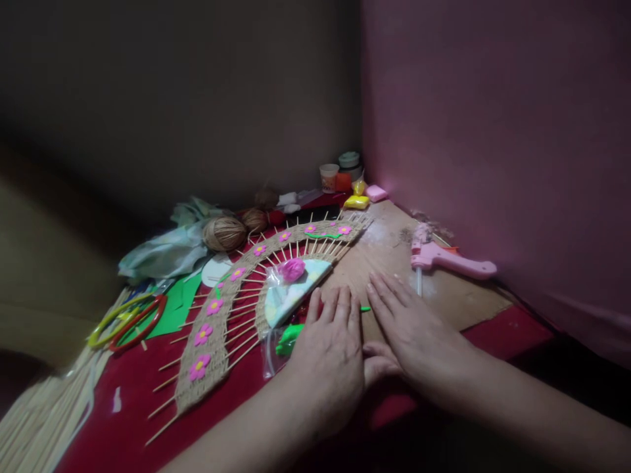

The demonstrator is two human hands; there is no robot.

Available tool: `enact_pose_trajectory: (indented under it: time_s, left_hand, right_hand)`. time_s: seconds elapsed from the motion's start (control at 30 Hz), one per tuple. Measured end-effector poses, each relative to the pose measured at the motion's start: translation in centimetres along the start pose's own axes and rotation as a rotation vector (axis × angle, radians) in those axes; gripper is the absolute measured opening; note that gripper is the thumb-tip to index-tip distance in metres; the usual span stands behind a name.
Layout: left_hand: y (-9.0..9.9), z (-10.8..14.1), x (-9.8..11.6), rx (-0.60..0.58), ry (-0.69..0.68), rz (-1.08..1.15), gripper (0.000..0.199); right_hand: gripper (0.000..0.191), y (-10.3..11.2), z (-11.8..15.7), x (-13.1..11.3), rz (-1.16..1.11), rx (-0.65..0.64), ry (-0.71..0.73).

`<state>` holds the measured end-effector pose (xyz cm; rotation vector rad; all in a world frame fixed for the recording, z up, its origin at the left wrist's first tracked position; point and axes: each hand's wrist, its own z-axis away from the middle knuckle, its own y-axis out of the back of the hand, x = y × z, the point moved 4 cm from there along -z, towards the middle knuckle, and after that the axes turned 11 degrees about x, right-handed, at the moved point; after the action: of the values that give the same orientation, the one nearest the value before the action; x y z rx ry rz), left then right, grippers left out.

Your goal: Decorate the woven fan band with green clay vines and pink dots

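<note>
My left hand (331, 351) lies palm down with its fingers stretched out, over the near edge of a brown board (372, 253). A thin green strand of clay (365, 309) shows beside its fingertips; how far it runs under the hand is hidden. My right hand (419, 332) rests flat on the board too, fingers straight, its thumb close to the left hand. Left of them lies a fan-shaped piece of woven twine on sticks (202, 355), decorated with pink flowers. A packet of green clay (288, 339) and pink clay in clear wrap (292, 269) sit by its centre.
A pink glue gun (453, 259) lies on the board at right, near the wall. Scissors (142, 322), green paper (180, 305) and sticks (44, 420) are at left. Twine balls (224, 233), cups (329, 178) and yellow clay packets (357, 202) stand behind.
</note>
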<state>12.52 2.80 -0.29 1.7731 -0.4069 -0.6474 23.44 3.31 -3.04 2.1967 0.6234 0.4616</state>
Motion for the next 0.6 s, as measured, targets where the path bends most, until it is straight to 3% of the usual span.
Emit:
enact_pose_trajectory:
  time_s: [0.23,0.6]
  left_hand:
    - [-0.7,2.3,1.5,0.094,-0.068,-0.017,0.09]
    - [-0.4,1.5,0.3,0.098,-0.054,-0.035,0.089]
  right_hand:
    - [0.054,1.3,1.0,-1.1,-0.051,0.013,0.018]
    - [0.056,1.4,0.4,-1.0,-0.076,0.059,-0.01]
